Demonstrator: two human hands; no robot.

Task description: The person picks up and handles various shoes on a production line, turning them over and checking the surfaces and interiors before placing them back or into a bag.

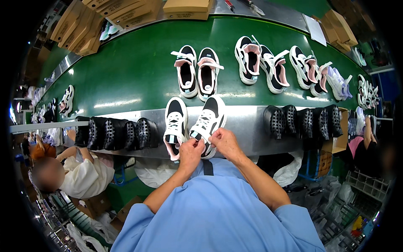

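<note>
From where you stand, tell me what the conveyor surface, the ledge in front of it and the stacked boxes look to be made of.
Conveyor belt: looks like smooth rubber or plastic sheeting, green with a slight gloss; lamp glare streaks across it.
Ledge: appears to be bare metal, grey and brushed, with a dull sheen. The sneaker both hands work on rests here.
Boxes: plain brown cardboard, matte, with folded edges.

1. We reach both forearms up from the lower edge, bare below short blue sleeves, converging toward the middle.
2. Our left hand (190, 152) is curled, its fingers bent inward and pinched together at the tips, knuckles turned up toward us.
3. Our right hand (225, 142) sits just beside it, slightly higher, fingers likewise bent in a pinch, thumb side toward the left hand.
4. The two hands nearly touch at the fingertips; both wrists are held fairly straight, elbows spread apart.
</note>
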